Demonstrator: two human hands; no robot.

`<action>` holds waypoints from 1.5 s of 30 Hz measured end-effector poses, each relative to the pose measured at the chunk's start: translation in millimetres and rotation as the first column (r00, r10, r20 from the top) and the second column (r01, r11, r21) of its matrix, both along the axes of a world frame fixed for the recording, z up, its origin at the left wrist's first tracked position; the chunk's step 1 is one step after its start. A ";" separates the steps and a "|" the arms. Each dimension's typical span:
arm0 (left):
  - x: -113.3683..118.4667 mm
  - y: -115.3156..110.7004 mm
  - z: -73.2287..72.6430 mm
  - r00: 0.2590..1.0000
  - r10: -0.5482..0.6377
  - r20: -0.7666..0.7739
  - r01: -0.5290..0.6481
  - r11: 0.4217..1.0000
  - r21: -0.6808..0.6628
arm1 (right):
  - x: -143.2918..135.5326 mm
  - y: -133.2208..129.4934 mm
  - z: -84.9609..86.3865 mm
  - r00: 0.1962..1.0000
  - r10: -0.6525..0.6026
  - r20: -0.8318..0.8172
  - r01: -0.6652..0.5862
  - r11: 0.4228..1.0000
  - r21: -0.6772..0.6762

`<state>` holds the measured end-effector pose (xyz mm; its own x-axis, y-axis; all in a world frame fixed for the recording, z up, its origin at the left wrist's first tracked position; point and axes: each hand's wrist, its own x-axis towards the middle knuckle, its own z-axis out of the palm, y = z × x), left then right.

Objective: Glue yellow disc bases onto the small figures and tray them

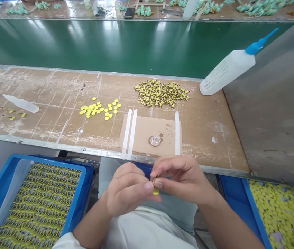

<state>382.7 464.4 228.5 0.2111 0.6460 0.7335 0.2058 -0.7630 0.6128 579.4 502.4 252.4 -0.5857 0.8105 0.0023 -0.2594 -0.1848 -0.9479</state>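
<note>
Over my lap, just off the table's front edge, my left hand [130, 189] and my right hand [182, 176] meet at the fingertips. A small yellow disc [156, 191] shows below the pinched fingers of my left hand. Between thumb and forefinger, my right hand pinches a tiny brownish piece at the disc's top; its shape is mostly hidden. Beyond the hands, a cardboard sheet [141, 138] held by white tape bears a whitish glue patch [155, 140]. Yellow discs [92, 109] lie loose to its left, and a pile of small yellow-and-dark pieces [161, 93] lies behind it.
A white bottle with a blue nozzle [227, 72] leans at the right by a metal panel [274, 110]. Blue trays with yellow pieces stand at lower left [83, 197] and lower right [257, 214]. A green belt [97, 46] runs behind the table [58, 86].
</note>
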 end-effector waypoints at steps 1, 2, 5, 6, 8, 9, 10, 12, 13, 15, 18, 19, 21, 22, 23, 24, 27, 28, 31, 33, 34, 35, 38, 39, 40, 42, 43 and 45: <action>-1.1 0.4 -0.2 1.000 0.003 -0.011 -0.003 1.000 -0.005 | -0.2 -0.9 0.0 1.000 -0.009 0.028 0.009 1.000 -0.006; -1.6 0.9 -0.8 1.000 0.003 -0.011 -0.003 1.000 -0.021 | -0.4 -1.8 -0.2 0.999 -0.013 0.051 0.014 1.000 -0.015; -0.5 2.5 -5.7 0.997 -0.024 0.073 0.029 0.997 -0.074 | -1.6 -5.0 -1.2 0.994 -0.033 0.108 0.039 0.998 -0.055; 0.7 3.1 -8.2 0.992 -0.034 0.122 0.044 0.995 -0.087 | -2.1 -5.8 -1.5 0.991 -0.046 0.123 0.054 0.996 -0.069; 3.5 4.0 -13.7 0.973 -0.051 0.227 0.075 0.993 -0.095 | -3.3 -6.7 -1.9 0.987 -0.077 0.140 0.090 0.991 -0.096; 4.9 4.1 -16.3 0.961 -0.059 0.270 0.089 0.991 -0.099 | -3.9 -6.6 -1.9 0.986 -0.091 0.141 0.107 0.988 -0.111; 6.3 4.1 -18.7 0.950 -0.066 0.304 0.104 0.989 -0.108 | -4.6 -6.3 -1.8 0.986 -0.101 0.133 0.118 0.985 -0.129; 8.8 3.9 -22.7 0.930 -0.078 0.358 0.133 0.983 -0.130 | -6.1 -5.6 -1.5 0.989 -0.109 0.097 0.124 0.978 -0.171; 9.9 3.8 -24.4 0.920 -0.077 0.385 0.140 0.980 -0.139 | -6.7 -5.6 -1.4 0.991 -0.109 0.072 0.121 0.974 -0.190; 12.2 4.3 -27.3 0.893 -0.054 0.446 0.140 0.977 -0.163 | -7.4 -7.1 -2.0 0.992 -0.124 0.036 0.129 0.973 -0.189; 15.9 6.8 -29.5 0.844 0.030 0.536 0.109 0.968 -0.227 | -6.4 -13.1 -5.0 0.971 -0.225 0.081 0.226 0.974 0.002; 17.1 7.8 -29.4 0.831 0.054 0.554 0.103 0.963 -0.248 | -5.5 -15.2 -6.2 0.957 -0.272 0.105 0.260 0.959 0.115; 19.7 9.8 -28.7 0.815 0.081 0.573 0.100 0.956 -0.277 | -3.4 -17.8 -7.8 0.933 -0.336 0.131 0.273 0.895 0.352; 21.0 10.4 -28.5 0.810 0.082 0.581 0.104 0.954 -0.280 | -2.4 -17.9 -8.0 0.932 -0.340 0.125 0.251 0.854 0.455; 22.2 10.8 -28.5 0.805 0.079 0.588 0.110 0.954 -0.279 | -1.5 -17.3 -7.7 0.937 -0.331 0.110 0.224 0.814 0.536; 23.5 10.9 -29.1 0.801 0.072 0.594 0.119 0.953 -0.277 | -0.6 -16.0 -7.1 0.944 -0.315 0.095 0.200 0.778 0.596; 27.2 9.7 -34.3 0.786 0.052 0.616 0.151 0.950 -0.273 | 1.4 -11.0 -4.5 0.957 -0.280 0.069 0.164 0.723 0.671; 28.3 9.0 -36.7 0.782 0.049 0.622 0.161 0.947 -0.277 | 2.2 -9.7 -4.0 0.956 -0.284 0.074 0.162 0.721 0.673; 30.8 7.5 -42.6 0.770 0.036 0.637 0.182 0.944 -0.273 | 4.9 -7.6 -3.9 0.956 -0.281 0.083 0.149 0.708 0.690; 31.1 7.8 -43.7 0.774 0.025 0.632 0.184 0.947 -0.263 | 7.1 -7.0 -4.3 0.961 -0.261 0.093 0.122 0.700 0.704; 30.7 8.3 -43.3 0.781 0.022 0.625 0.183 0.948 -0.262 | 8.2 -6.7 -4.4 0.964 -0.245 0.105 0.100 0.698 0.709; 29.7 9.1 -42.3 0.789 0.017 0.614 0.180 0.949 -0.258 | 9.3 -6.5 -4.3 0.966 -0.232 0.115 0.082 0.696 0.713; 24.0 12.5 -36.9 0.833 0.003 0.553 0.150 0.961 -0.232 | 11.9 -6.2 -3.8 0.964 -0.225 0.144 0.051 0.685 0.727; 21.3 13.7 -34.7 0.855 -0.004 0.519 0.132 0.968 -0.211 | 12.7 -6.4 -3.8 0.960 -0.232 0.159 0.042 0.676 0.735; 18.3 14.7 -32.6 0.877 -0.010 0.480 0.112 0.977 -0.184 | 13.4 -6.8 -3.9 0.954 -0.242 0.176 0.031 0.665 0.746; 12.1 15.9 -28.9 0.918 -0.021 0.396 0.080 0.988 -0.133 | 14.9 -7.8 -4.2 0.940 -0.262 0.219 0.005 0.651 0.759; 9.2 16.0 -27.5 0.933 -0.028 0.358 0.073 0.991 -0.112 | 15.7 -8.4 -4.3 0.934 -0.266 0.238 -0.011 0.646 0.763; 4.7 15.1 -26.0 0.953 -0.043 0.300 0.074 0.993 -0.094 | 17.0 -9.0 -3.8 0.928 -0.266 0.261 -0.033 0.638 0.769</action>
